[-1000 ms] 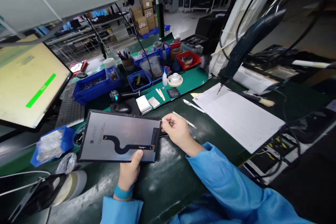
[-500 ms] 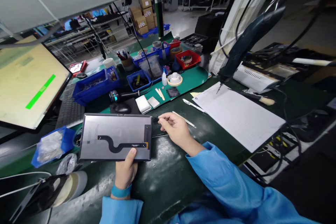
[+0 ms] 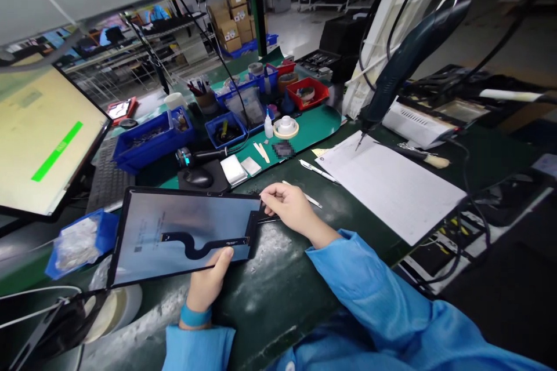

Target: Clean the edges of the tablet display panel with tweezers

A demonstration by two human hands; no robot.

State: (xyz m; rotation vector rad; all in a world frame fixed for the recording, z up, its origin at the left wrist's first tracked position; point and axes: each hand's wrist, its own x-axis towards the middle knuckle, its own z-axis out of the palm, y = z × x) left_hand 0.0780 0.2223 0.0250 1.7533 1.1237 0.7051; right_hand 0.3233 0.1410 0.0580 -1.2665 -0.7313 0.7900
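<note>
My left hand (image 3: 209,281) grips the lower edge of a tablet screen panel (image 3: 148,214), thumb on its silvery back and fingers hidden beneath. A black ribbon cable (image 3: 191,246) curves across that back toward the panel's right side. At the panel's upper right corner, the fingertips of my right hand (image 3: 285,206) are pinched together. Whatever they hold, if anything, is too small to make out, and I cannot tell whether they touch the corner. A thin dark tool (image 3: 270,219) pokes out on the bench just below my right hand.
A pale stick (image 3: 307,196) and a white pen (image 3: 317,171) lie beyond my right hand. Paper sheets (image 3: 391,185) spread at right under a hanging electric screwdriver (image 3: 400,64). Blue bins (image 3: 148,139), a mouse (image 3: 198,177) and a monitor (image 3: 47,139) stand farther left.
The panel has tilted, its left end now nearer me and lower, and its upper right corner has come to my right fingertips. My right hand stays pinched. The view has shifted slightly.
</note>
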